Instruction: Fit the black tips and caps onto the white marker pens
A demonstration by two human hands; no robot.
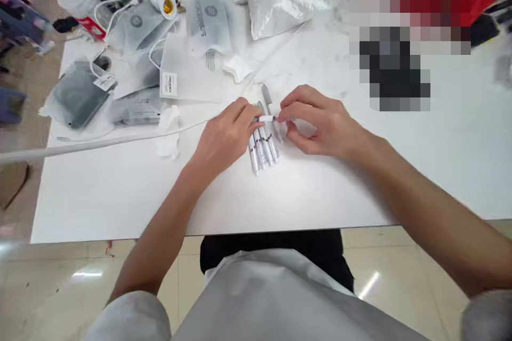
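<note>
Fingers (296, 110) of left hand (228, 136) and right hand (326, 125), nearly closed, pinch a slim white stick (266, 118) over slender silver-and-white pens (264, 150) on a white tabletop (300, 197).

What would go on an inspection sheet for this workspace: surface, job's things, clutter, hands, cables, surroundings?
Surface: white tabletop, clutter mostly along its far side.
Job's things: clear-and-white pens lie side by side; a grey-ended pen lies among them, pointing away.
Clutter: bagged dark items, a stuffed white bag, crumpled white scraps.
Hands: left hand pinches a slim white piece; right hand has fingertips at its other end, grip unclear.
Cables: thick white cable runs from the left edge to the left hand; thinner cords among the bags.
Surroundings: tiled floor; pixelated patch at right, contents unreadable.
</note>
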